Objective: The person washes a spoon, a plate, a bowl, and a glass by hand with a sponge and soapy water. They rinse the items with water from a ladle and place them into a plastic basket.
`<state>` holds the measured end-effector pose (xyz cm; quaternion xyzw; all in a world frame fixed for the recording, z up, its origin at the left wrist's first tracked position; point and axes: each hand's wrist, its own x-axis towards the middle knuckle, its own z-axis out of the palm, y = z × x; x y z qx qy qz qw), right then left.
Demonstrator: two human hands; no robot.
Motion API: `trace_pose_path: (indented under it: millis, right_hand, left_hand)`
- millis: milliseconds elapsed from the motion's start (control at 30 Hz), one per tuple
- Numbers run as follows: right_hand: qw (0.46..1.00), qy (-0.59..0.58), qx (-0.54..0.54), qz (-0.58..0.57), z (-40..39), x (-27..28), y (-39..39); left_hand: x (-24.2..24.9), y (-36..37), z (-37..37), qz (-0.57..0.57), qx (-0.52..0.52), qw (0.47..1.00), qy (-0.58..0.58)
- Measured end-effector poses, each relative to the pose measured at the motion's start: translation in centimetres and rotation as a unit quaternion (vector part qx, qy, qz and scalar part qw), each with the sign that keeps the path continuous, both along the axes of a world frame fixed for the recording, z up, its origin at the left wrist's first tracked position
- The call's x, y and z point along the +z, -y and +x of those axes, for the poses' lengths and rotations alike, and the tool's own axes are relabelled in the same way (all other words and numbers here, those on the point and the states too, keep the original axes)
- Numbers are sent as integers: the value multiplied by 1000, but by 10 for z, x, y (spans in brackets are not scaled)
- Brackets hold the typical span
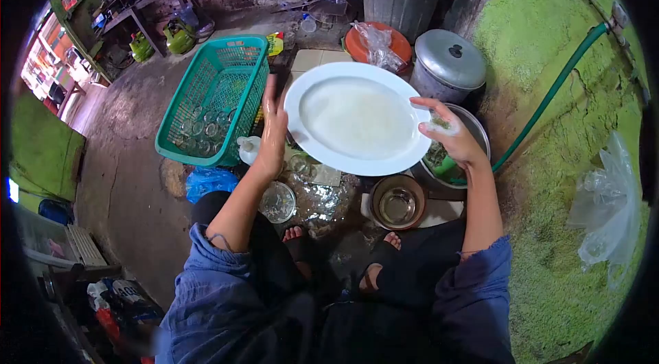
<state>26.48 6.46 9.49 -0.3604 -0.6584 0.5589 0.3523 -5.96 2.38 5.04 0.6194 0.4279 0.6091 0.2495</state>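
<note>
Bracing soapy oval platter (357, 120) at opp. ends, L hand (274, 132) w/ fingers straight, R hand (458, 137) clasping rim (415, 148). Prob. feeling heavy, stiff, slick, breakable.

Dark floor (130, 206) under 1 green basket (188, 79)

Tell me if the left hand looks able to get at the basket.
Likely yes: the basket is close beside the left hand, with nothing visible between. That hand is on the platter, though, so the right hand would probably have to hold it alone.
</note>
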Motion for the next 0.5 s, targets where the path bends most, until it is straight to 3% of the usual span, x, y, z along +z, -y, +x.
trace_pose_path:
  millis: [33, 67, 100, 167, 267, 300, 367, 433, 467, 500]
  right_hand:
    - [1000, 1, 3, -4, -1, -3, -2]
    - [999, 43, 17, 15, -2, -8, -5]
    - [995, 84, 31, 36, -4, -13, -9]
    - [996, 65, 23, 65, -8, -29, -16]
    - [989, 77, -126, 30, -20, -45, -25]
    - [989, 80, -125, 26, -22, -65, -35]
    - [938, 2, -347, -15, -25, -114, -58]
    - [928, -42, -367, -53, -41, -145, -56]
    - [920, -126, -326, -180, -50, -162, -50]
    - [888, -206, -277, -302, -59, -183, -44]
  left_hand:
    - [-2, -1, -1, -138, -95, 962, 213]
    - [0, -1, -12, -298, -193, 882, 309]
    - [1, -1, -13, -300, -188, 882, 311]
    - [6, -2, -5, -446, -143, 834, 292]
    - [3, -5, -5, -462, -153, 827, 283]
    - [-2, -6, -5, -462, -166, 816, 306]
    - [-3, -5, -1, -455, -148, 824, 305]
    - [-11, -12, -2, -471, -61, 845, 247]
    - [-29, -20, -2, -441, -55, 863, 241]
    - [-17, -14, 3, -433, -35, 875, 216]
